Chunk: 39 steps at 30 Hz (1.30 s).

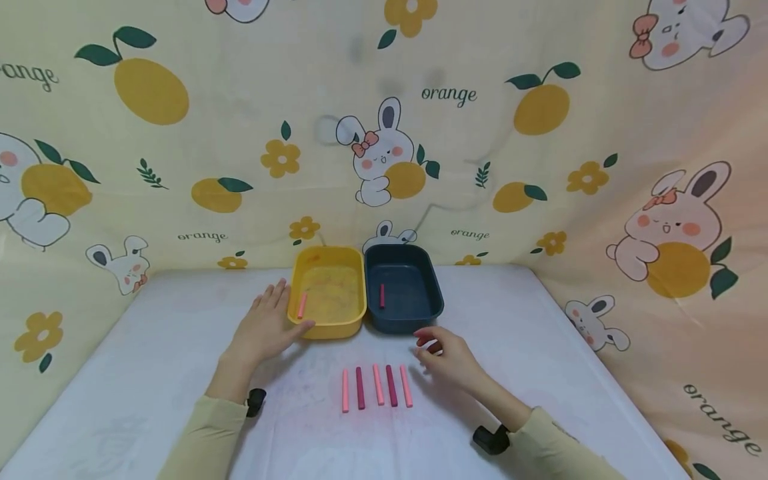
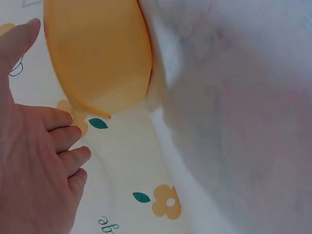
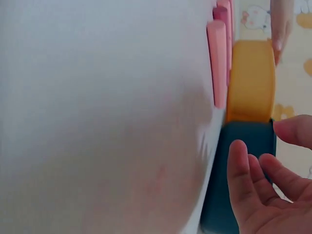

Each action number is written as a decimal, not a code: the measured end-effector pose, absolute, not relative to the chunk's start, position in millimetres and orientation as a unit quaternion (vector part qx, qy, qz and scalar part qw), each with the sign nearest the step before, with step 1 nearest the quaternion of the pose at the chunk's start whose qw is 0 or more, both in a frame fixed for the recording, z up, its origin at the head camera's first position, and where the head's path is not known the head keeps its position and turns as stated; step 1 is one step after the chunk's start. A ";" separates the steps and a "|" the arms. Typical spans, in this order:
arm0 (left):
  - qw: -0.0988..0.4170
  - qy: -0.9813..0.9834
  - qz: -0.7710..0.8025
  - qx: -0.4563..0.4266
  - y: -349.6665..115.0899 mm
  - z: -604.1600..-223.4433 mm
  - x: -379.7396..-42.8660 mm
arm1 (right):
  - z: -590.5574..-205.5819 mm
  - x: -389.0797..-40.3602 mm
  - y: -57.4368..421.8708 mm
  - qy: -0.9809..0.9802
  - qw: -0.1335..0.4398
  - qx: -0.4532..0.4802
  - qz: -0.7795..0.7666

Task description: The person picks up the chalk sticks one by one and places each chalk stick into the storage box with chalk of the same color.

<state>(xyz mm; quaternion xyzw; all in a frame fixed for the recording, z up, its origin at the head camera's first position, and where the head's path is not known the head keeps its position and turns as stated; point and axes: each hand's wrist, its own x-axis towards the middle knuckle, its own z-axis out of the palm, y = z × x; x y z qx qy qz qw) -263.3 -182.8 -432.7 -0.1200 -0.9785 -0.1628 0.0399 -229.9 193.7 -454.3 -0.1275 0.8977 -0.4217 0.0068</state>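
My left hand point(image 1: 267, 327) is spread beside the yellow tub point(image 1: 333, 330), its thumb at the front rim and its fingers along the left side. It holds nothing. My right hand point(image 1: 447, 360) hovers just in front of the dark blue tub point(image 1: 405, 325), fingers loosely bent with nothing between them. One light pink chalk stick point(image 1: 302, 306) leans inside the yellow tub near its left wall. In the blue tub lies a dark pink chalk stick point(image 1: 382, 296). Several more chalk sticks point(image 1: 378, 385), light and dark pink alternating, form a row on the table between my forearms.
The two tubs stand side by side at the back of the white-covered table point(image 1: 480, 293). Behind them hangs a cream curtain point(image 1: 312, 80) printed with rabbits and oranges. Each wrist wears a small black camera point(image 1: 492, 440).
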 end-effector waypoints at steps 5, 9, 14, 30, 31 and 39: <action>0.032 -0.976 -0.178 -0.118 -178.3 -434.1 -265.7 | -456.8 -226.5 186.2 0.883 0.074 -0.130 -0.444; 0.024 -0.976 -0.182 -0.115 -176.4 -433.2 -266.8 | -458.3 -224.3 182.5 0.878 0.105 -0.151 -0.442; 0.007 -0.977 -0.184 -0.108 -178.2 -438.5 -268.3 | -461.3 -222.2 176.6 0.891 0.108 -0.175 -0.404; -0.006 -0.977 -0.194 -0.091 -182.9 -440.0 -271.4 | -456.8 -226.5 166.8 0.915 0.114 -0.193 -0.334; -0.007 -0.977 -0.194 -0.091 -182.8 -439.9 -271.3 | -456.8 -226.4 166.7 0.916 0.115 -0.194 -0.333; -0.015 -0.977 -0.193 -0.094 -180.3 -440.6 -272.6 | -457.6 -225.1 166.6 0.917 0.125 -0.179 -0.334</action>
